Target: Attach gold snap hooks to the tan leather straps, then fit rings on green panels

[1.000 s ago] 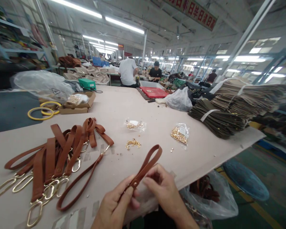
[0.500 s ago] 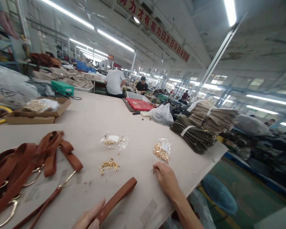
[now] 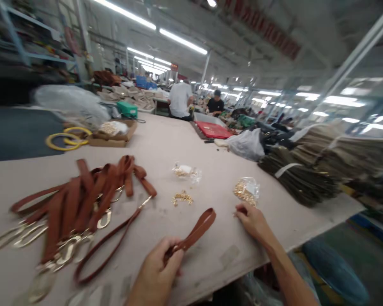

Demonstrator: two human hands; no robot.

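Note:
My left hand (image 3: 161,265) is closed around a brown leather strap (image 3: 199,231), whose folded loop points away to the right. At the table's right side, my right hand (image 3: 250,219) is pinched, with a tiny blurred piece at its fingertips that I cannot make out. Just beyond those fingers lies a clear bag of small gold metal pieces (image 3: 245,191). A loose pile of gold pieces (image 3: 182,198) sits in front of a second clear bag (image 3: 187,172). To the left, several brown leather straps (image 3: 83,199) with gold clasps are heaped, a thin one curving toward my left hand.
A cardboard box (image 3: 110,140) and yellow rings (image 3: 68,138) stand at the back left. Bundled dark strips (image 3: 301,178) line the right edge, near a white plastic bag (image 3: 247,144) and a red folder (image 3: 213,130). Two people sit beyond the table. A blue stool (image 3: 335,272) is below right.
The view has swung left, showing more of the strap heap. My left hand has come further into view with the strap. My right hand stays pinched near the bag.

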